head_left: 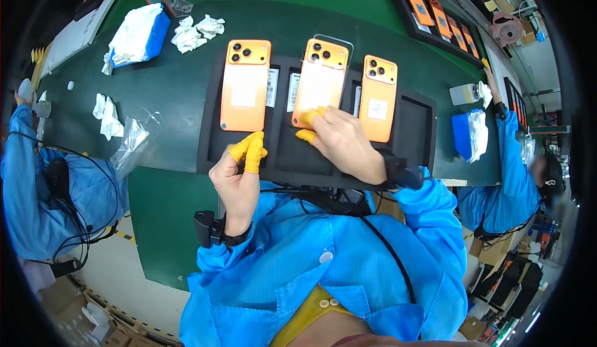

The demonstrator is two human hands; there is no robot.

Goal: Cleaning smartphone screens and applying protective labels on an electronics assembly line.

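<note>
Three orange phones lie back side up on a black foam tray [429, 120], each with a white label. My right hand [348, 142], in yellow finger cots, is at the lower end of the middle phone [320, 79]; a finger rests on its lower left corner and the thumb is close below. That phone sits slightly tilted, with a clear rounded outline [352, 47] behind its top. Just below the left phone [246, 86], my left hand [237, 176] has its yellow-tipped fingers pinched together; anything between them is too small to make out. The right phone [378, 98] is touched by neither hand.
Blue boxes of white wipes [140, 36] [471, 135] stand at both sides. Crumpled wipes [189, 34] and a clear plastic bag [138, 134] lie on the left. Another black tray of orange phones [438, 20] is at far right. Blue-sleeved people work at either side.
</note>
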